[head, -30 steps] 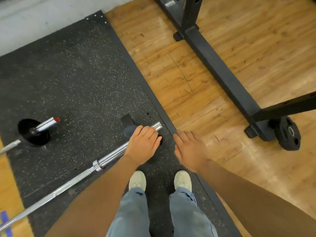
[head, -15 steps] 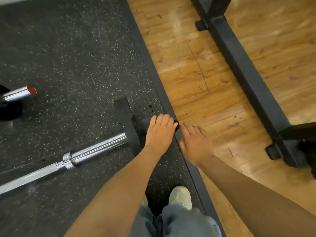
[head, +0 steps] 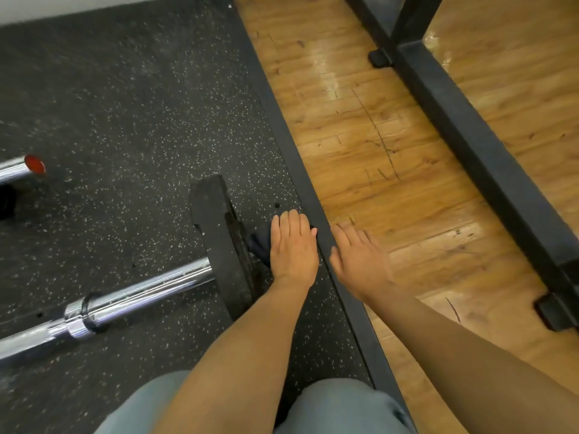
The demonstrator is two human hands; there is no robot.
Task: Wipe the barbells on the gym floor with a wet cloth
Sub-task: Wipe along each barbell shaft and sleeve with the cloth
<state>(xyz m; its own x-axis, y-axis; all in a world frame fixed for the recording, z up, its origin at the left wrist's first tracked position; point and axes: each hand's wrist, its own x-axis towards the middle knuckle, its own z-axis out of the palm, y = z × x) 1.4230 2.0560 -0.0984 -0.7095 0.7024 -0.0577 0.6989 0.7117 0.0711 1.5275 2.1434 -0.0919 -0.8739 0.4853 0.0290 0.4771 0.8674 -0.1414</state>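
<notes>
The barbell (head: 131,299) lies on the rubber mat (head: 131,114), its plate (head: 221,242) near the mat's right edge. The dark cloth (head: 258,244) is gripped by the left hand (head: 293,249) over the sleeve end just outside the plate. The right hand (head: 360,261) is held flat, fingers relaxed and holding nothing, above the mat edge beside the wooden floor (head: 360,126). Compared with the earlier frame, the hands are seen closer.

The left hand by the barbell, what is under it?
A dark cloth shows from under the left hand, beside the black plate on the barbell. The bar's end is covered, so contact cannot be seen.
</notes>
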